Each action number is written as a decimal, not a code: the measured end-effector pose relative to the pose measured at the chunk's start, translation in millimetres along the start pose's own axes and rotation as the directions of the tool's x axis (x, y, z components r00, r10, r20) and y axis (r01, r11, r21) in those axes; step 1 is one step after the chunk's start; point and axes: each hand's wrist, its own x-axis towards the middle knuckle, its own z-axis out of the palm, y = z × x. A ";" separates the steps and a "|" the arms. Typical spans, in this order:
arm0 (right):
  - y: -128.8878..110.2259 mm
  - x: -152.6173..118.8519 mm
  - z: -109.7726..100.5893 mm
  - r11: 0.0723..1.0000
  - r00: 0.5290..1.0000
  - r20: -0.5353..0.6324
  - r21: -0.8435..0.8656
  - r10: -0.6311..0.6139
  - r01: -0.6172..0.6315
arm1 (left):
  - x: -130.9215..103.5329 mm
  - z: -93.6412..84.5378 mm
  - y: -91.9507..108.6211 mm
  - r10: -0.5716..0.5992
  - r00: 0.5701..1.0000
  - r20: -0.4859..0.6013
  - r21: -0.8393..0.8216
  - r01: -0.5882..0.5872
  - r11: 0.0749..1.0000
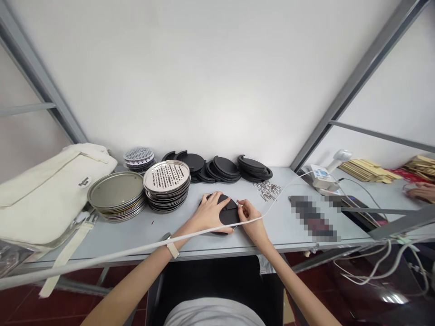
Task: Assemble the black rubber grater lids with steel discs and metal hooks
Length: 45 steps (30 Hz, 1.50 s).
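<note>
A round black disc [229,216] lies on the grey table close to its front edge. My left hand [211,213] spreads over the disc's left part, holding it with the thumb on top and fingers around the far rim. At its right rim, my right hand [250,218] pinches a small shiny metal piece [237,203], whose exact shape is mostly hidden by the fingertips. Beyond my right hand is a loose pile of small bent metal hooks [269,190]. Several black discs with notched rims [226,167] are stacked along the wall.
Left stand stacks of printed metal discs [166,175] and plain metal discs [115,189], beside a cream bag [54,190]. A white cable [136,248] crosses in front of my hands. Rightward are a blurred-out object [314,218], a white stand device [322,177] and another person's hand [423,192].
</note>
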 end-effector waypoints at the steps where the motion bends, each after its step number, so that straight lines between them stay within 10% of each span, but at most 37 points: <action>1: -0.9 -0.2 -0.3 1.000 1.000 0.004 -0.011 -0.006 0.006 | -0.2 0.3 -0.1 0.000 1.000 -0.003 0.001 0.000 1.000; 45: -5.3 -4.4 -9.1 0.991 0.998 0.057 -0.135 0.002 0.006 | -1.6 1.1 6.8 0.027 1.000 -0.003 -0.013 -0.027 1.000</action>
